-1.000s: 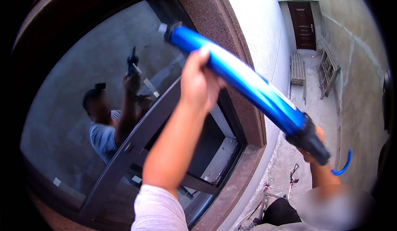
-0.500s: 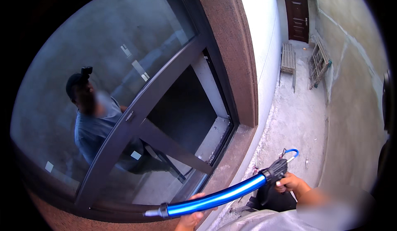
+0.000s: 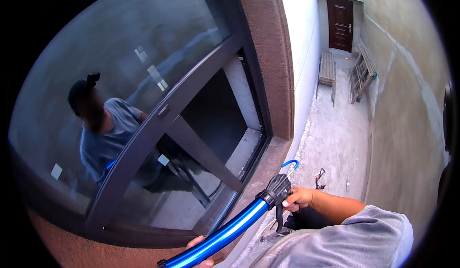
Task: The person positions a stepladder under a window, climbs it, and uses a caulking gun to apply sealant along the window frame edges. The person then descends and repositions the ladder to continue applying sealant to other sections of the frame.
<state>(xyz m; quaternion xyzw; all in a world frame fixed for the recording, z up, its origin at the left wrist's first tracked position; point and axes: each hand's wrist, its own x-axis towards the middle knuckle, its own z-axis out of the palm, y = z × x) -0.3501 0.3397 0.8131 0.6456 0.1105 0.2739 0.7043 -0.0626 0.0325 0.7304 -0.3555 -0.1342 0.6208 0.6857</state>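
A caulking gun (image 3: 230, 226) with a shiny blue barrel and a black head lies slantwise across the lower middle. My right hand (image 3: 298, 198) is closed round its black grip, just behind the head. The trigger lever hangs below, and the pull rod ends in a blue hook at the rear. My left hand (image 3: 195, 242) cups the barrel near its front end; thumb and fingers show on either side of it, while the palm is hidden. The nozzle is outside the picture. Close beside the gun stands a dark-framed window (image 3: 184, 93) with an open gap in its middle.
Brown stone trim (image 3: 269, 52) surrounds the window. A wooden bench (image 3: 327, 70) and a leaning wooden rack (image 3: 362, 75) stand along the narrow passage, before a dark red door (image 3: 340, 24). A small tool (image 3: 320, 178) lies on the concrete floor. A plastered wall (image 3: 407, 124) bounds the right.
The caulking gun has moved left and down with both hands on it, and its nozzle has left the picture. The view has shifted slightly, and more of my right arm shows.
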